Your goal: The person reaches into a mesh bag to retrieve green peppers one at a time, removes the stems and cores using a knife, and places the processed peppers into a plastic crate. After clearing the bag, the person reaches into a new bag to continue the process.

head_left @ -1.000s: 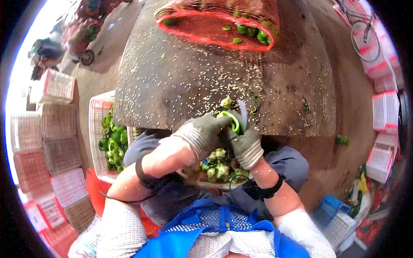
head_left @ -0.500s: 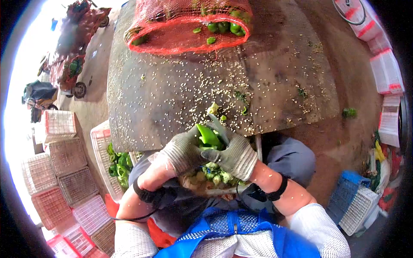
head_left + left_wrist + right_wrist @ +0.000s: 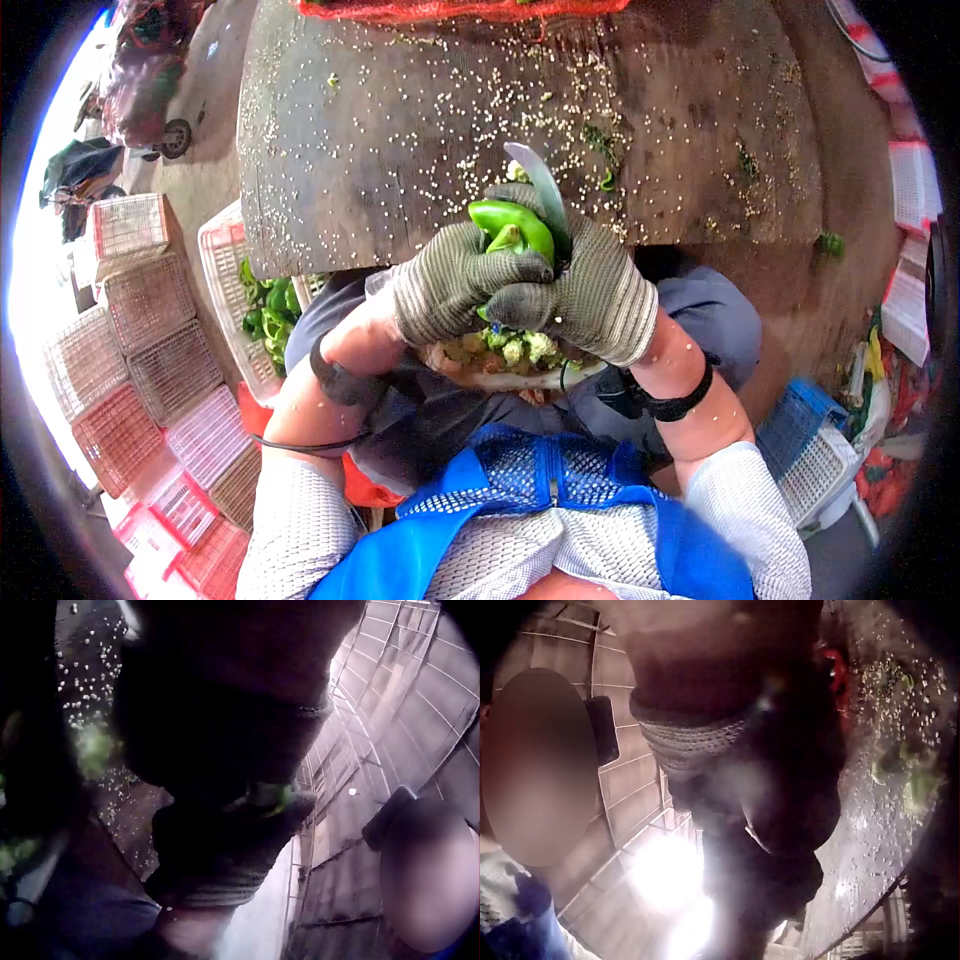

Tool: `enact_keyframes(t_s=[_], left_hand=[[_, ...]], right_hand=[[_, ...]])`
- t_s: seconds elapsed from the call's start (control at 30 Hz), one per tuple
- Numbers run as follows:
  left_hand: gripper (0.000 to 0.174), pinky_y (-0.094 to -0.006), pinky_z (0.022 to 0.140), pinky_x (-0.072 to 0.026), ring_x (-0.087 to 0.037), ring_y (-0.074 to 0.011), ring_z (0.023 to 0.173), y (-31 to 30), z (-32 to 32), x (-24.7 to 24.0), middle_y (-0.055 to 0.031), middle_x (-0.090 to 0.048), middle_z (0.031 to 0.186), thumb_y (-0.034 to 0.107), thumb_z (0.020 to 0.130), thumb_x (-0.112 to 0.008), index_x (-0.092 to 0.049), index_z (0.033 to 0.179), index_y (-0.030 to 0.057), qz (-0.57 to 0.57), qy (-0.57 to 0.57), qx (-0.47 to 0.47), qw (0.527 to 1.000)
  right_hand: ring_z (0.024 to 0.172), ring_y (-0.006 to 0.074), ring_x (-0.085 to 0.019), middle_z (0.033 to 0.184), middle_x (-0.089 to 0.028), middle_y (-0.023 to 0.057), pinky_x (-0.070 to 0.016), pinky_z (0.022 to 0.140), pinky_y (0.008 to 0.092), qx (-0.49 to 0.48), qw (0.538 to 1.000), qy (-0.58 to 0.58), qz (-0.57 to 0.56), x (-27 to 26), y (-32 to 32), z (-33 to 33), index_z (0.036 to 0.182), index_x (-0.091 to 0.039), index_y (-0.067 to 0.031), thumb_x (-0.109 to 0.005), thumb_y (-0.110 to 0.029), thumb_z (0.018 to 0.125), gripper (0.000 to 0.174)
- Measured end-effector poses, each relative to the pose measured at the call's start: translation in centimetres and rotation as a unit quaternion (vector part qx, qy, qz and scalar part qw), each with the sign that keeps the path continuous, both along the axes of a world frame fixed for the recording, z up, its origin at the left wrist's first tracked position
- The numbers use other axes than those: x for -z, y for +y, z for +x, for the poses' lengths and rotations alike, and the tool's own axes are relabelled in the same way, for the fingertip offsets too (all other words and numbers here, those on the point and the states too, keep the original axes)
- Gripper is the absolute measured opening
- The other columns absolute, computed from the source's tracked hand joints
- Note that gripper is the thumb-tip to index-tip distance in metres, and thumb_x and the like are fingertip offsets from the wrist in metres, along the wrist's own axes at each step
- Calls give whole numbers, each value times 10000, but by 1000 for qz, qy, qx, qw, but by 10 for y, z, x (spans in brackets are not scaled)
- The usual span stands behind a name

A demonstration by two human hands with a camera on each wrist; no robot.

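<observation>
Two gloved hands meet over the near table edge in the head view. My left hand (image 3: 445, 285) grips a green pepper (image 3: 525, 228) with its curved end facing up. In my right hand (image 3: 600, 290) is a knife (image 3: 545, 190), its blade pointing up and away beside the pepper. The right thumb lies across the front of the pepper, close to the left fingers. Both wrist views are dark; in them the left glove (image 3: 217, 847) and right glove (image 3: 780, 802) mostly hide the work.
Pale seeds and green scraps cover the wooden table (image 3: 350, 150). A red mesh bag (image 3: 470, 10) lies at its far edge. Below the hands, pepper cores (image 3: 515, 347) fill a container. A white crate (image 3: 222, 250) of peppers (image 3: 270, 325) stands left; a blue crate (image 3: 800, 415) is at right.
Both hands have come up closer to the head camera with the pepper and knife, and the pepper has turned. The head view has shifted, leaving the mesh bag at the top edge.
</observation>
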State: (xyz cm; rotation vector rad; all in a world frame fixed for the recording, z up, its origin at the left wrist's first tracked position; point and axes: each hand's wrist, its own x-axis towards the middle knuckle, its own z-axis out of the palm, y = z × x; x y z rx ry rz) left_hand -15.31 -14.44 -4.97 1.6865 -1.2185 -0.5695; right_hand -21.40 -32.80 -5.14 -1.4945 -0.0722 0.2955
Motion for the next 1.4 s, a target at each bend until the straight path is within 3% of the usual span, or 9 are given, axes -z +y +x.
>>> enact_keyframes(t_s=[0.1,0.2,0.3,0.43,0.57,0.73,0.97,1.23,1.4], left_hand=[[239,-339,825,-512,-645,-231,929,-2,5,1,-79,-660,1023,136,849,-700,-669,1086,119,-34,-27,16,999],[440,-321,874,-506,-612,-146,991,-2,-4,-3,-59,-656,1097,171,811,-780,-593,1189,44,14,410,3,912],[468,-302,850,-521,-612,-138,992,-2,-11,4,-55,-655,1095,193,816,-791,-578,1204,39,46,563,-19,825],[335,-288,762,-545,-635,-143,935,-10,-7,23,-58,-674,1028,184,865,-749,-620,1139,40,-34,225,104,968],[342,-313,848,-540,-647,-179,982,-24,-5,17,-90,-655,1122,148,883,-712,-611,1193,46,-5,428,135,894],[436,-383,968,-495,-623,-211,1088,-19,-7,38,-101,-636,1192,131,839,-745,-602,1248,78,-55,121,228,965],[492,-350,939,-497,-614,-211,1060,-30,-18,-3,-103,-638,1135,159,770,-808,-597,1204,61,108,373,112,915],[396,-385,960,-472,-550,-265,1137,-23,-17,2,-92,-584,1196,234,860,-727,-597,1187,53,-86,174,114,974],[440,-318,792,-524,-615,-124,912,-18,-27,20,-63,-664,1009,325,872,-699,-584,1209,67,6,352,114,929]], right_hand=[[1093,167,-569,1220,-600,85,-449,995,324,-16,999,-27,-25,-12,-1,-3,1490,-296,-48,-899,-364,658,1074],[1108,163,-559,1255,-570,77,-442,1007,323,-33,998,36,-26,-29,-1,-9,1510,-242,-56,-897,-283,647,1107],[1115,167,-559,1253,-561,75,-443,1008,329,-39,995,91,18,-28,1,-14,1516,-216,-59,-897,-274,623,1144],[1123,184,-569,1234,-592,89,-440,1019,340,3,982,175,76,-21,-10,-16,1457,-350,-44,-901,-382,612,1063],[1136,191,-577,1228,-617,100,-449,1015,347,43,973,187,127,-25,-23,-19,1433,-385,-39,-905,-433,610,1050],[1102,175,-596,1232,-613,107,-462,986,319,11,997,78,-19,-24,-34,-25,1340,-500,-34,-855,-244,691,769],[1001,157,-644,1101,-675,63,-518,906,319,-39,996,46,-64,-23,-33,-31,1234,-587,-47,-826,-107,692,596],[1005,254,-675,1227,-622,155,-510,929,360,-85,987,67,-119,-44,-25,-22,1155,-645,-113,-822,-179,687,504],[968,223,-681,1142,-661,138,-527,890,344,-8,988,144,-48,-44,-21,-22,1156,-628,-68,-820,-181,681,524]])
